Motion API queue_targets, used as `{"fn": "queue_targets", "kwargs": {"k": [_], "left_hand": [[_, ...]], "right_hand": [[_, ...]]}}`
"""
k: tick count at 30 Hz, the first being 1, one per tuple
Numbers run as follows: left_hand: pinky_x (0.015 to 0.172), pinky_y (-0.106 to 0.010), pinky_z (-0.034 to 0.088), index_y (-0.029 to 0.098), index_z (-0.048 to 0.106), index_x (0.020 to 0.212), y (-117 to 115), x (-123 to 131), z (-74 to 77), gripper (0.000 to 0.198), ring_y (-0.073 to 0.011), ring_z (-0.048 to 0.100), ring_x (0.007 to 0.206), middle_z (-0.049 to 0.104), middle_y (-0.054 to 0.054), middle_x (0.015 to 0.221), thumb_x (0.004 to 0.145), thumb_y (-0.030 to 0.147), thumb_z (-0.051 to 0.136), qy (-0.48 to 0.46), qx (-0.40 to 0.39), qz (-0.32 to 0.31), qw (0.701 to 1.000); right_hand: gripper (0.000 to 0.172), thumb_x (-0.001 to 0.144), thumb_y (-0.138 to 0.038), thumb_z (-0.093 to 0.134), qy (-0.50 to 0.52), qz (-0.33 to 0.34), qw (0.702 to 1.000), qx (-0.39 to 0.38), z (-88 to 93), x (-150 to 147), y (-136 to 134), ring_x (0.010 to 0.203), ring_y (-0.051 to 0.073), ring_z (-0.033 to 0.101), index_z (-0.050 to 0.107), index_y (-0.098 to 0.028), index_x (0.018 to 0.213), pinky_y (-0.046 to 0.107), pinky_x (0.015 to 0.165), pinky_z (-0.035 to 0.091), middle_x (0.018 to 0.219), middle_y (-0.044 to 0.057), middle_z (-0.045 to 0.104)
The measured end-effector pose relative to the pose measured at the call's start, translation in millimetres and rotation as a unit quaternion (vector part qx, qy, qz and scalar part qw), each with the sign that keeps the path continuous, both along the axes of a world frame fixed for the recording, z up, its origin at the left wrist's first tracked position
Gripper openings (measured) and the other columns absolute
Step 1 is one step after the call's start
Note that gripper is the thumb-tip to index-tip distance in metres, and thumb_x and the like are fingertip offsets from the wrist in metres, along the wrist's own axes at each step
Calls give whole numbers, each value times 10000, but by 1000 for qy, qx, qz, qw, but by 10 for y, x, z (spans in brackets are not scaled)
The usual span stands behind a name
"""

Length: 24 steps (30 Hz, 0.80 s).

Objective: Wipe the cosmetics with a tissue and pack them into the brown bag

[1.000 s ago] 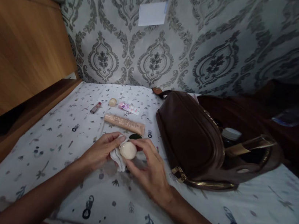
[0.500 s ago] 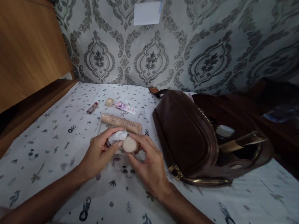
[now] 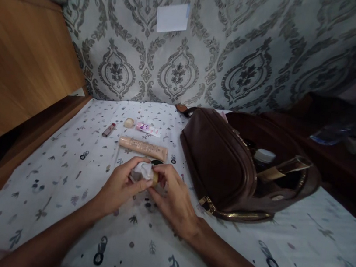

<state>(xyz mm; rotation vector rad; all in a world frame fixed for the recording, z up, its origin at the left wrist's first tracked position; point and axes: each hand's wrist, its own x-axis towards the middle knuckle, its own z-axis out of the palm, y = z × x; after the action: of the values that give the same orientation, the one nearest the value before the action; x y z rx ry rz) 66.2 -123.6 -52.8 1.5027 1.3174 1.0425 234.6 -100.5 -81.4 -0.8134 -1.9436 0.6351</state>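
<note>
Both hands meet over the patterned white sheet [image 3: 129,244]. In my left hand [image 3: 121,185] a crumpled white wipe or cloth [image 3: 142,170] is pinched between thumb and fingers. My right hand [image 3: 174,195] grips a small round beige container [image 3: 155,179], and the wipe presses against its side. Fingers cover much of the container, so its exact kind cannot be made out. Just behind the hands lies a beige squeeze tube [image 3: 143,147]. A dark round edge [image 3: 156,162] shows between the tube and my fingers.
Farther back lie a pink-and-white small tube [image 3: 148,129], a round beige piece [image 3: 128,122] and a small lipstick-like tube [image 3: 108,130]. On the right stands an unzipped brown bag [image 3: 217,156] with a white-capped bottle [image 3: 264,156] inside. Wooden furniture [image 3: 28,41] borders the left.
The beige container has turned: its pale round face pointed towards me and now its side shows. The wipe has shifted onto it, and my right fingers have curled closer.
</note>
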Motion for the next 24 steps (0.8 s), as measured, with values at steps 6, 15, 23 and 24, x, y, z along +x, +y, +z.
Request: {"fn": "queue_targets", "kwargs": {"k": [6,15,23,24], "left_hand": [[717,-261,517,178,608,1114,30,-42,77,394,-182,609,839,647,-46,974,805,403,700,-89,-15,-17,996],[805,-257,502,217,722,969,34,-70,-31,168,-202,643,973,704,-44,1062,806,255,700,-31,116,12,993],[982,-340,492,216,746,992,-2,-61,-11,171,-245,613,1195,676,-93,1257,898,283,618,-14,172,-14,985],[987,-338,492,216,749,992,-4,-59,-10,171,-241,619,1191,681,-96,1251,904,268,611,-6,182,-18,983]], "right_hand": [[263,872,-193,631,9,52,999,13,38,58,76,901,220,623,572,-249,1122,369,799,543,1006,60,627],[212,773,-261,715,68,25,986,-147,63,-20,13,739,178,632,614,-224,956,320,672,534,858,25,661],[380,658,-461,814,227,52,905,-356,93,-46,99,605,149,627,573,-204,800,291,591,534,686,-12,651],[412,639,-486,827,244,52,894,-373,93,-36,113,606,154,637,571,-201,790,301,606,545,679,-8,655]]}}
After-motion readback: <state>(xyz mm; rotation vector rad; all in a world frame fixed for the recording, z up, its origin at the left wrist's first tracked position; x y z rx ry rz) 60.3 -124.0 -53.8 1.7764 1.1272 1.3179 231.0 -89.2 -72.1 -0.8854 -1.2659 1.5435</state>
